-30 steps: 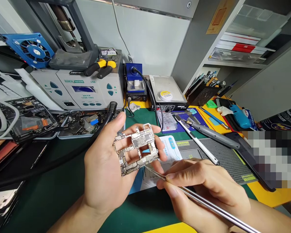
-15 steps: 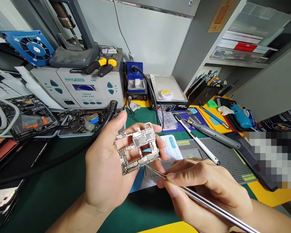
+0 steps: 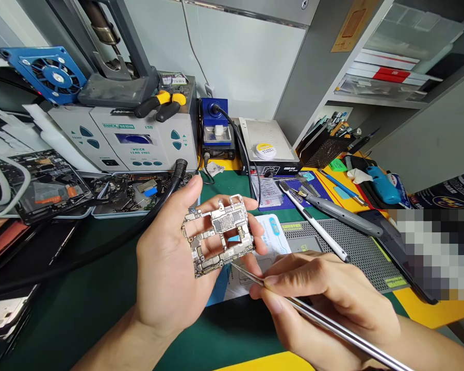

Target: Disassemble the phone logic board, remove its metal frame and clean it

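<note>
A phone circuit board with cut-out openings lies across the fingers of my left hand, tilted toward me. The thumb stands up beside its left edge, and the fingers curl behind it. My right hand pinches a pair of metal tweezers between thumb and fingers. Their slim tips meet near the board's lower edge; whether they touch it I cannot tell. Beneath both hands, a white and blue printed card is partly hidden.
Behind stand a hot-air station, a soldering station and a flat heating plate. A black hose crosses the green mat at left. On the right lie a white-handled brush, a grey pen-shaped tool and a dark phone.
Hardly anything differs. The tweezer tips have shifted very slightly left, while the board stays in my left hand at the same spot.
</note>
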`<state>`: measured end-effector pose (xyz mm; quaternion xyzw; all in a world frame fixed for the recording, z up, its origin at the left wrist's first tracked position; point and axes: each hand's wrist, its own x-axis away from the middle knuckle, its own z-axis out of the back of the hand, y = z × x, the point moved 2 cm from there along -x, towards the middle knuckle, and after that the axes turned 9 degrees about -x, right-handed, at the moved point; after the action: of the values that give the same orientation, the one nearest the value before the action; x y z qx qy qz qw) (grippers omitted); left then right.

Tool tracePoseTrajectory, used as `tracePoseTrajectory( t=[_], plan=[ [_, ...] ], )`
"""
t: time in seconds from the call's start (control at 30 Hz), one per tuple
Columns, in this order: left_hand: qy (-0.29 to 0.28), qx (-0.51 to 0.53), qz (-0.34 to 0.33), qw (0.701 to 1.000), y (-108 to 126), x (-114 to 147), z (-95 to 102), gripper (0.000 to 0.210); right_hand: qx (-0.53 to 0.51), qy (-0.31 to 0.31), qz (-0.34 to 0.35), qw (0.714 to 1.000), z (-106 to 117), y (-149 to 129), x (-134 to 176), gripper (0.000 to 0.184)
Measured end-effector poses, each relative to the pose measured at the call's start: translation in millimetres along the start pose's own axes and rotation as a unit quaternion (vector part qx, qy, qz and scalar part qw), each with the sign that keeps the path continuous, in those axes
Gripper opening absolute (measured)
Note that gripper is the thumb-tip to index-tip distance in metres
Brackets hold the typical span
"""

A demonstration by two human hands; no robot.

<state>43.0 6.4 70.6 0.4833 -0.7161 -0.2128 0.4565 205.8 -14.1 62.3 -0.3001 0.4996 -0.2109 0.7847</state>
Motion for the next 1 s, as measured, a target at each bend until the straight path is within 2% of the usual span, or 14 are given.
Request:
tracePoseTrajectory(
  t=[0.2,0.53,0.73,0.9,1.0],
  plan=[
    [-0.008,-0.005,-0.007,1.000,-0.2,0.4,1.9,0.060,-0.011,-0.030,0.000,0.999,-0.2,0.3,0.5,0.035],
    [-0.010,-0.002,-0.009,1.000,-1.2,-0.8,2.2,0.058,-0.003,-0.032,0.001,0.999,0.3,0.4,0.2,0.039],
    [-0.009,-0.004,-0.008,1.000,-0.9,-0.1,2.4,0.059,0.017,0.007,-0.016,1.000,-0.7,-1.6,2.9,0.033],
    [-0.023,0.005,-0.012,1.000,-2.4,-0.2,1.2,0.058,0.012,-0.016,-0.002,1.000,-2.2,-3.1,0.7,0.034],
    [-0.029,0.019,-0.013,0.999,-3.1,0.4,1.5,0.057,0.005,0.002,0.002,1.000,-3.3,-1.7,0.3,0.032]
  ],
)
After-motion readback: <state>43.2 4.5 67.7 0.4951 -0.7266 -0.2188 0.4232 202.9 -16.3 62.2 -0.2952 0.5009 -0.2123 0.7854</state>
